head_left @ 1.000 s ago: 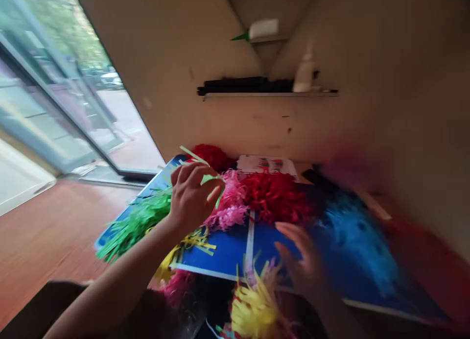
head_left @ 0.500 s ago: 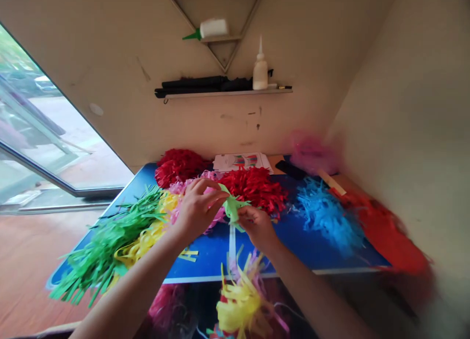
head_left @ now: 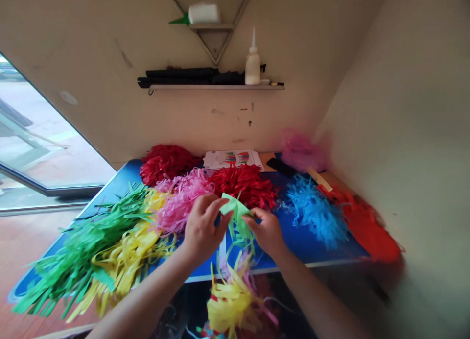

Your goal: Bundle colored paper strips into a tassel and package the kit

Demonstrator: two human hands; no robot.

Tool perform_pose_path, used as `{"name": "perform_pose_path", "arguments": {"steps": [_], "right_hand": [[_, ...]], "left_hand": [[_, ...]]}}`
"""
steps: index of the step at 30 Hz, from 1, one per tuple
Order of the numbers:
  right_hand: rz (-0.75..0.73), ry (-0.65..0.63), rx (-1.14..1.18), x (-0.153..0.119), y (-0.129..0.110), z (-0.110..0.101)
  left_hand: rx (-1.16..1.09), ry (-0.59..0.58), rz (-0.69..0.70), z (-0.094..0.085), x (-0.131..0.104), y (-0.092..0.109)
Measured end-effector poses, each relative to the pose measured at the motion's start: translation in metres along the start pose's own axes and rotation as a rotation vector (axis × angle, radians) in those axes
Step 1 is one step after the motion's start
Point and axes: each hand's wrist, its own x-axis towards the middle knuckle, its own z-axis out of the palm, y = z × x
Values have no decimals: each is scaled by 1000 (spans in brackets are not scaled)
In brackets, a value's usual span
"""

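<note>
Pinched between my two hands is a light green paper fringe (head_left: 239, 226), its cut strands hanging down. My left hand (head_left: 205, 226) grips its upper left corner with thumb and fingers. Its right side is pinched by my right hand (head_left: 265, 227). Below the hands, at the table's front edge, hangs a bundle of yellow fringe (head_left: 229, 304) with pink strands and bits of red and blue. Just behind the hands lies a red fringe pile (head_left: 244, 184). Pink fringe (head_left: 183, 197) lies left of it, beside my left hand.
Green fringe (head_left: 88, 241) and yellow fringe (head_left: 128, 255) spread over the left of the blue table (head_left: 271, 253). Blue fringe (head_left: 317, 209) and red-orange fringe (head_left: 370, 226) lie right. A printed sheet (head_left: 233, 158) and black phone-like object (head_left: 281, 167) sit behind. A glue bottle (head_left: 252, 67) stands on the shelf.
The light green fringe has been spread out from a crumpled bunch, with its upper edge pulled wider and strands hanging. My view has shifted slightly to the right.
</note>
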Motion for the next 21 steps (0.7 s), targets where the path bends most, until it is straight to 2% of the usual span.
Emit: {"name": "perform_pose_path", "arguments": {"steps": [3,6,8,11,13,15,17,19,21], "right_hand": [[-49,-11,-60,-2,-1,1],[-77,-65,-161,-4,-2,-3],[-115,-108,-218,-4,-3,-8],[-244,-90,-392,-3,-6,-15],[-350,-75,-550,1,-10,-22],[-432,-80,-655,3,-14,-30],[-456,-10,-704,1,-19,-39],[-448,168,-693,-11,-24,-43],[-470,266,-562,-30,-24,-35]], "left_hand": [[-176,-113,-86,12,-15,9],[-251,-200,-147,17,-19,4],[-215,-224,-119,17,-17,1],[-84,-187,-21,16,-15,4],[-52,-189,22,21,-13,8],[-82,-247,17,30,-12,9],[-133,-335,-43,41,-11,5],[-175,-401,-125,53,-12,-2],[-203,-429,-186,63,-14,-9]]}}
